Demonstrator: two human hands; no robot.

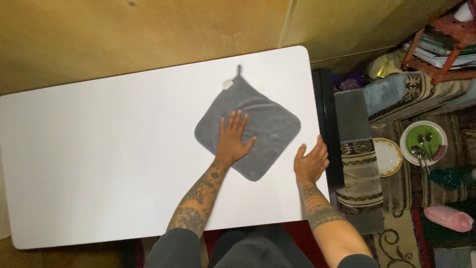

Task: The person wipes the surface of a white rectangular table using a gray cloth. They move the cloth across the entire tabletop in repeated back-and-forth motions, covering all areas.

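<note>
1. At centre frame, a grey cloth (pixel 250 126) lies flat on a white table (pixel 99 159), turned so its corners point up, down, left and right like a diamond.
2. Cloth: square with rounded corners, soft, napped surface, dark grey throughout. A small hanging loop and a pale tag sit at its upper corner. Its surface appears smooth, with no folds visible.
3. Left hand (pixel 233 139): palm down, fingers spread wide, pressed flat on the left half of the cloth. It grips nothing.
4. Right hand (pixel 311 161): open, fingers loosely together, resting on the table close to its right edge, just beside the cloth's lower right side and apart from it. It holds nothing.
5. Both forearms are bare and carry dark patterned tattoos; dark sleeves show at the bottom of the frame.
6. Table: rectangular, rounded corners, matt white, smooth top. It fills the left and centre of the frame.
7. Right of the table, a black bar-shaped object (pixel 329 129) runs along the edge, with a patterned woven fabric (pixel 358 164) beside it.
8. At mid right of the frame, on a patterned rug, sit a pale round plate (pixel 389 156) and a green bowl (pixel 422 141) holding spoons.
9. At the upper right of the frame, a reddish wooden rack (pixel 446 44) holds stacked papers.
</note>
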